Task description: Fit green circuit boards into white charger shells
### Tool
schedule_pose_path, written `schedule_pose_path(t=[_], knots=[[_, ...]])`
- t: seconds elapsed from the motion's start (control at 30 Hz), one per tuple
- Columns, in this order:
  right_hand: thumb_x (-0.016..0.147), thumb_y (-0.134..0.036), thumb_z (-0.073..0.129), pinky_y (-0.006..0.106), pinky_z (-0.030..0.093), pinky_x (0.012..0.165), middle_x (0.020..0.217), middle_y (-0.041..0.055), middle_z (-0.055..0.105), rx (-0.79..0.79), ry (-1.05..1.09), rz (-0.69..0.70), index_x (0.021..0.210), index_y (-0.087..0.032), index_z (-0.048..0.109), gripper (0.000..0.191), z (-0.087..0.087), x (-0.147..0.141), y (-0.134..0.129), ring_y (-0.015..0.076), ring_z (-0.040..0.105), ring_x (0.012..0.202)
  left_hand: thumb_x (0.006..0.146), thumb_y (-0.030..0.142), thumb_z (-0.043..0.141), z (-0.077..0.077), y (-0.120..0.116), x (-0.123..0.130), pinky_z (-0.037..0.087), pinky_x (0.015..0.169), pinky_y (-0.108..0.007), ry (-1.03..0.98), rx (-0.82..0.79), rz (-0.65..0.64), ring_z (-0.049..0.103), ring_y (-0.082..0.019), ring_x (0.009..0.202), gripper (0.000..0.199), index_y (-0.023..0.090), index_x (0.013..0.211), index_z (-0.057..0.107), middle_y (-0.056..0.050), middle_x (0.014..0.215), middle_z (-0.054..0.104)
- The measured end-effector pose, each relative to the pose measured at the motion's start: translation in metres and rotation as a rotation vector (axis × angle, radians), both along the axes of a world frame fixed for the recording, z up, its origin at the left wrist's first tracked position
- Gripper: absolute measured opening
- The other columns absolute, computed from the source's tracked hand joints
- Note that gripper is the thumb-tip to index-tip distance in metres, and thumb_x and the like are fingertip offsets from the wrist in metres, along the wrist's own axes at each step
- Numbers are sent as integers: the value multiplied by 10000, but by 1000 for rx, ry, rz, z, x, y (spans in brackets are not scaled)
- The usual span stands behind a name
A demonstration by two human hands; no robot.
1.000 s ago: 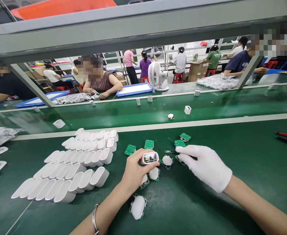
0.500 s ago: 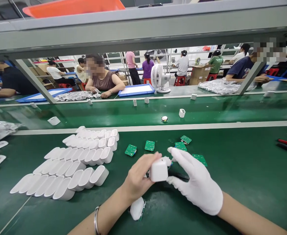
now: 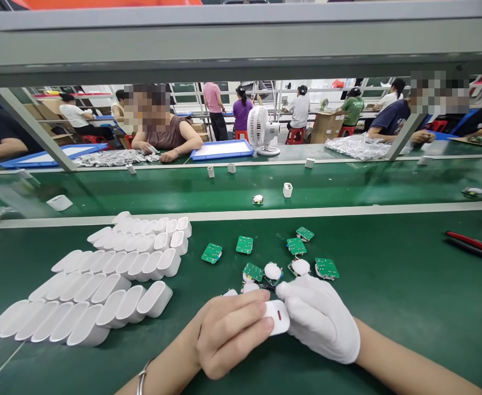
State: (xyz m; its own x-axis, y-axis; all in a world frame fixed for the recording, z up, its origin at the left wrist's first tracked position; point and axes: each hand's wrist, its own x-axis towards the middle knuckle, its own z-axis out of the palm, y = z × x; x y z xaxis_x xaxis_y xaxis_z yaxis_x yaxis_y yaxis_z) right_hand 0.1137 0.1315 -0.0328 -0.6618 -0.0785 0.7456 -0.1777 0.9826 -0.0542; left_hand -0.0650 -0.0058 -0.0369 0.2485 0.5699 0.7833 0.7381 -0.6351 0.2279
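My bare left hand [image 3: 234, 332] is wrapped round a white charger housing [image 3: 281, 317] with a small reddish slot in its visible face. In a white glove, my right hand [image 3: 321, 318] has its fingers drawn together against the housing's right edge; its fingertips are partly hidden. Just beyond the hands lie several circuit boards, among them a green board [image 3: 327, 267] on the right and a board with a white round top [image 3: 273, 271]. Another green board [image 3: 211, 253] lies farther left.
Rows of open white shells [image 3: 154, 299] cover the left side of the green table [image 3: 372, 307]. Red-and-black pliers [image 3: 475, 247] lie at the right. Beyond a white strip, a few white housings [image 3: 287, 190] sit on the green belt. Co-workers and a fan [image 3: 261, 130] are behind.
The housing has been turned, so its slotted face now shows. My right fingers, spread apart before, have closed in against it. My left hand has rolled over, its back now facing me.
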Motion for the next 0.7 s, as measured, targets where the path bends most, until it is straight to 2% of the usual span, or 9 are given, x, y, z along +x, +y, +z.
schedule_pose_path(t=[0.1, 0.23, 0.3, 0.4, 0.5, 0.57, 0.63, 0.67, 0.7], knots=[[848, -75, 415, 262, 458, 537, 747, -5, 665, -77, -69, -6, 1070, -288, 523, 326, -4, 1, 2, 131, 570, 582, 890, 105, 448, -5, 8, -2, 591, 836, -382, 36, 11, 21, 649, -265, 1024, 429, 257, 1287, 506, -87, 1032, 679], [806, -158, 535, 313, 536, 694, 1030, 66, 675, -115, 14, -62, 1268, -281, 425, 490, -18, 0, 6, 187, 649, 878, 839, 23, 514, -14, 21, 4, 549, 894, -319, -62, -38, 72, 623, -217, 1053, 606, 216, 1396, 375, -124, 1148, 634], [762, -179, 586, 330, 547, 722, 1061, 92, 660, -221, 49, -108, 1326, -256, 372, 609, -22, -2, 6, 199, 654, 877, 812, 77, 609, -13, 26, 8, 540, 906, -321, -207, -217, 58, 590, -222, 1101, 656, 242, 1400, 370, -119, 1219, 600], [761, -183, 587, 320, 552, 760, 1127, 103, 632, -475, -48, -152, 1324, -242, 420, 591, -19, -10, 1, 184, 657, 880, 777, 172, 681, -8, 30, 11, 549, 896, -350, -607, -538, 65, 588, -238, 1101, 618, 249, 1347, 455, -95, 1291, 558], [765, -243, 615, 330, 516, 849, 1251, 98, 572, -518, -243, -130, 1242, -247, 547, 481, -9, -26, 1, 221, 589, 1072, 719, 199, 731, -7, 36, 7, 562, 847, -384, -928, -738, 139, 649, -220, 924, 626, 181, 1303, 506, -96, 1146, 640], [805, -306, 583, 287, 513, 792, 1089, 56, 655, -553, -366, -150, 1097, -241, 646, 306, 0, -42, 13, 189, 624, 955, 667, 188, 762, -8, 40, -2, 571, 783, -389, -900, -803, 186, 650, -212, 825, 672, 154, 1290, 510, -84, 1004, 678], [841, -377, 530, 238, 495, 680, 842, 8, 689, -613, -471, -369, 950, -225, 693, 248, 9, -61, 41, 147, 631, 753, 677, 170, 739, -7, 42, -15, 550, 794, -414, -682, -749, 355, 629, -234, 861, 614, 163, 1257, 535, -100, 1024, 662], [831, -416, 532, 232, 478, 647, 776, 1, 683, -617, -512, -531, 910, -209, 701, 279, 14, -70, 61, 147, 621, 708, 711, 164, 699, -6, 41, -23, 521, 838, -450, -538, -667, 512, 607, -263, 936, 541, 168, 1231, 553, -120, 1089, 638], [811, -452, 541, 227, 461, 638, 746, -1, 681, -591, -535, -771, 873, -205, 707, 304, 19, -79, 83, 150, 615, 703, 746, 154, 648, -5, 40, -32, 479, 887, -494, -396, -567, 702, 565, -304, 1030, 456, 163, 1196, 573, -144, 1163, 601]])
